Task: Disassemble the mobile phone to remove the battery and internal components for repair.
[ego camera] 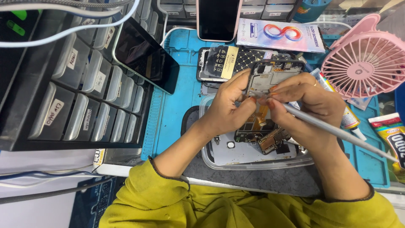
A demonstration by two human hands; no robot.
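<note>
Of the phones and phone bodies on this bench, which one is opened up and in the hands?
The phone frame with exposed internals, held by both hands; the two dark-screened phones lie closed and untouched.

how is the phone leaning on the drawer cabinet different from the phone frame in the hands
The leaning phone is whole, with a dark glossy screen, and nobody touches it. The phone frame is opened, its inner parts bare, and the left hand and right hand hold it. Both are rectangular.

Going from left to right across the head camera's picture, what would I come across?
Black cabinet of small clear drawers → dark-screened phone leaning on it → left hand → opened phone frame → right hand holding a slim grey tool → pink round desk fan.
</note>
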